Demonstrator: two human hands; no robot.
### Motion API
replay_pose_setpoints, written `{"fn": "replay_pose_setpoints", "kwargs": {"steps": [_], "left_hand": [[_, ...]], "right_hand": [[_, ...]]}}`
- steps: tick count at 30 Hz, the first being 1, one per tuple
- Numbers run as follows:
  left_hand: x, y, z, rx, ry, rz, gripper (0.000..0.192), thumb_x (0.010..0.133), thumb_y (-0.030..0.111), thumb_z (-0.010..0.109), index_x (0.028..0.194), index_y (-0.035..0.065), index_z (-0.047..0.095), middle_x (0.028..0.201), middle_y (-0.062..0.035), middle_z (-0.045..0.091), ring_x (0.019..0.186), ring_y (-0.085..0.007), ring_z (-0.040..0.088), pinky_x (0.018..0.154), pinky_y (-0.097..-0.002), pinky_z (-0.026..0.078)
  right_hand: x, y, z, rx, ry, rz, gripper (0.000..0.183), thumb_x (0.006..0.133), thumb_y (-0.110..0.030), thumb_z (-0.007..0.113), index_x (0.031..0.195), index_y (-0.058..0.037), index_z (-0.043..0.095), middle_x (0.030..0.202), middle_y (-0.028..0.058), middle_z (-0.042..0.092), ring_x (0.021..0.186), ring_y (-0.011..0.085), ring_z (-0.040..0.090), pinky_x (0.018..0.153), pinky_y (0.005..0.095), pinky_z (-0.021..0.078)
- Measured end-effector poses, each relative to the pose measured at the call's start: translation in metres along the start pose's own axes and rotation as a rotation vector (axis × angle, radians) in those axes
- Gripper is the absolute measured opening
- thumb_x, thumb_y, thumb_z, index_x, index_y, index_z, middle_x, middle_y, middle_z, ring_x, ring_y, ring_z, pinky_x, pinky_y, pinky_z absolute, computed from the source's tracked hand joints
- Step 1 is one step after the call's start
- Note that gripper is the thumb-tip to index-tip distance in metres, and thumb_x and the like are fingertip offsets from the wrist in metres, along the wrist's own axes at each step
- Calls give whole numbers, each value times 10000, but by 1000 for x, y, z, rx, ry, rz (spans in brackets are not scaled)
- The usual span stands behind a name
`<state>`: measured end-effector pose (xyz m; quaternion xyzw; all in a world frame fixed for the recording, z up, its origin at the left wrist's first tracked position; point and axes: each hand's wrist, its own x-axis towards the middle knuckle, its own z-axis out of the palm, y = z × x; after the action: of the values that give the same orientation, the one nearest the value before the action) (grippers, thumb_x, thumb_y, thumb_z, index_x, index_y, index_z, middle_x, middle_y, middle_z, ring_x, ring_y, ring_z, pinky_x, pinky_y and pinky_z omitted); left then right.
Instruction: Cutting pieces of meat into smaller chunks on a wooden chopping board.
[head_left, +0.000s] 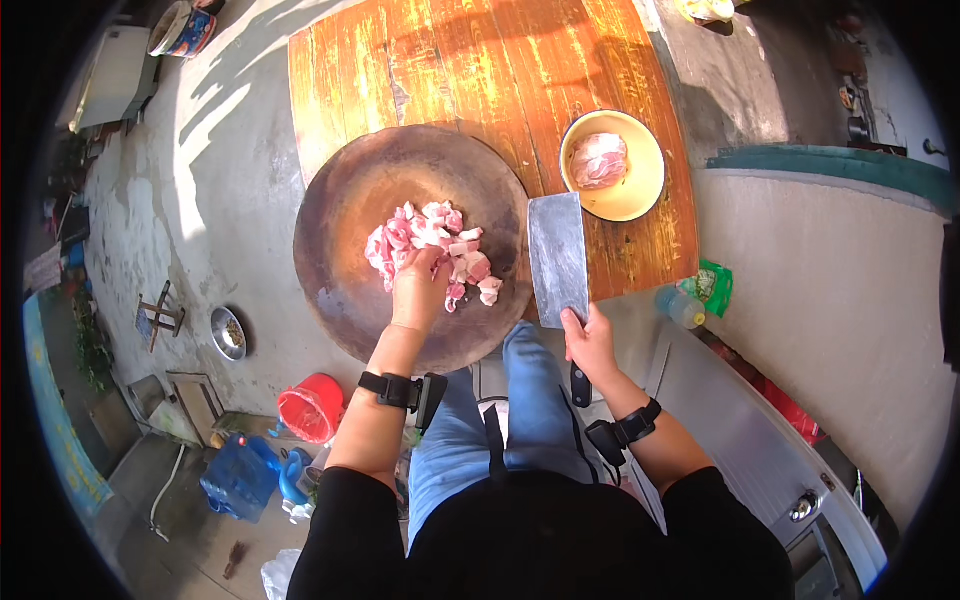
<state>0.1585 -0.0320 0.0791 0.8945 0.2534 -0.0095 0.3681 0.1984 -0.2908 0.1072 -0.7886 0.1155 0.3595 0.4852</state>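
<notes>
Cut chunks of raw pink meat (397, 236) lie heaped on a large round wooden chopping board (341, 172). My left hand (420, 281) reaches into the near side of the heap, fingers curled around meat pieces; the fingertips are partly hidden among them. In my right hand (589, 337) is a cleaver (556, 255), gripped by its black handle close to the blade. The broad blade is held beside the board's right edge, its flat side facing up. Just beyond the blade, a yellow enamel bowl (646, 176) holds a larger piece of raw meat (600, 161).
The board rests on a worn orange wooden table (480, 67). Below its right corner are a plastic bottle (681, 307) and a green bag (716, 286). A red bucket (311, 409), a blue water jug (241, 476) and a metal bowl (228, 334) stand on the floor to the left.
</notes>
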Motion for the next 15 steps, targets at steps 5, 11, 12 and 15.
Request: {"fn": "replay_pose_setpoints", "kwargs": {"steps": [5,11,12,15], "left_hand": [[43,58,1,-53,-208,200,92,780,87,626,828,9,632,756,-122,629,673,-230,627,601,-306,492],[112,145,91,-114,-254,394,226,739,139,667,922,19,608,795,-147,623,726,-282,628,677,-351,511],[122,155,111,-111,-264,415,226,739,139,667,922,19,608,795,-147,623,726,-282,628,677,-351,511],[146,169,163,14,-322,362,323,717,125,667,1022,55,589,1016,-180,587,942,-316,573,815,-380,472]], "right_hand": [[-51,57,-55,2,119,-11,206,841,-147,574,937,35,562,753,112,655,701,184,635,651,299,490],[-114,113,-108,-43,321,178,217,790,-158,602,868,43,569,722,160,645,665,213,644,604,318,483],[-124,121,-113,-14,355,215,220,790,-161,601,857,45,566,710,161,641,655,221,643,595,323,481],[-148,152,-115,27,453,236,203,802,-154,582,857,39,551,622,102,582,522,168,573,481,295,437]]}}
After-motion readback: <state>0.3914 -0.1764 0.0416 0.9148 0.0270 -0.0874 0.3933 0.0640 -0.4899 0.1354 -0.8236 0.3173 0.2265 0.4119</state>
